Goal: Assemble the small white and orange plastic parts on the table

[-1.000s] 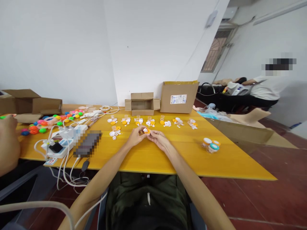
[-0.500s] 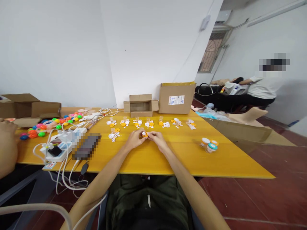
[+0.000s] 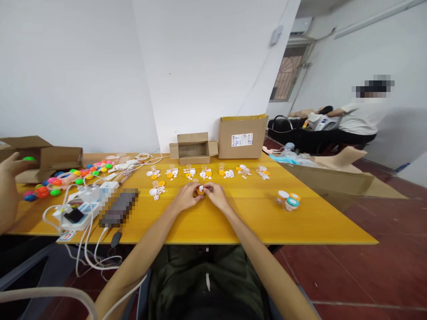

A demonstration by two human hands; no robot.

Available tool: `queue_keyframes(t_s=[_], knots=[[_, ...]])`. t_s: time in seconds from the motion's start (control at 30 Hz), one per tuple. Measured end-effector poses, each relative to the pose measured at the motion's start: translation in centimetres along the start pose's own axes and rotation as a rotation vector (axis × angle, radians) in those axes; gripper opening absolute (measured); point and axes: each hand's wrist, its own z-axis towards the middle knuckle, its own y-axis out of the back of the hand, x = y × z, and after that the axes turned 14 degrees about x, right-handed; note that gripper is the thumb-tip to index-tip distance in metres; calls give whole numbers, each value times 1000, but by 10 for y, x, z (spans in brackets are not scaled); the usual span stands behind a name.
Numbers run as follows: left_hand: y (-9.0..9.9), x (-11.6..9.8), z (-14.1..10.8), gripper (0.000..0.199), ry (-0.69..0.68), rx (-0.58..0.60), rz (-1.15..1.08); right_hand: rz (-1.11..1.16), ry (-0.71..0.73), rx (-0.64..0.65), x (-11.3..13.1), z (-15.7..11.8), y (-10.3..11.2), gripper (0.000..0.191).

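Observation:
Over the middle of the table, my left hand (image 3: 185,198) is closed around a small round orange lid (image 3: 200,193). My right hand (image 3: 217,195) meets it from the other side, fingertips pinched on a small white plastic piece (image 3: 201,188) at the lid's top. How the white piece sits on the lid is too small to tell. Beyond both hands runs a row of little heaps, each with a clear cup, an orange disc and white gear-like parts (image 3: 228,174). A further heap with a white disc (image 3: 153,192) lies left of my left hand.
At right stand small jars with a white lid (image 3: 283,194), an orange lid (image 3: 295,196) and a teal lid (image 3: 292,202). Cardboard boxes (image 3: 243,138) line the back. A power strip (image 3: 87,209), cables and phone (image 3: 119,208) lie left. Another person's hand (image 3: 10,178) holds a green ball (image 3: 29,158).
My right fingers have shifted onto the white piece, which now stands up from the orange lid. At far left, the other person's hand has risen and a green ball shows in it.

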Motion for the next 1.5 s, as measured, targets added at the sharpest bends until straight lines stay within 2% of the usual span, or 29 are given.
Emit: queue_keyframes(t_s=[0.07,0.13,0.27,0.37,0.47,0.6,0.83,0.97,1.17,1.37,1.5], knots=[[2,-1,-3,35,-5,7,-3,-6,-2,-23,-2,1,2,10],[5,-2,-5,33,-12,4,-7,-8,3,-36,-4,1,4,11],[10,1,-6,30,-34,-101,-13,2,24,-38,-8,2,7,17],[10,8,-2,47,-45,-184,24,14,31,-31,-9,3,6,24],[6,17,3,61,-83,-135,77,45,15,-19,-7,4,3,29],[-1,28,7,51,-128,-24,92,104,18,50,0,3,-1,34],[-2,35,9,35,-83,-118,-62,38,65,160,8,-5,-2,34],[2,28,10,28,-28,-159,-185,-48,81,144,9,-8,-3,29],[7,14,12,19,-16,-267,-351,-261,68,81,10,-10,-7,27],[7,6,11,20,13,-257,-468,-445,85,62,10,-15,-8,27],[8,2,10,18,-23,-250,-438,-494,71,52,6,-15,-8,34]])
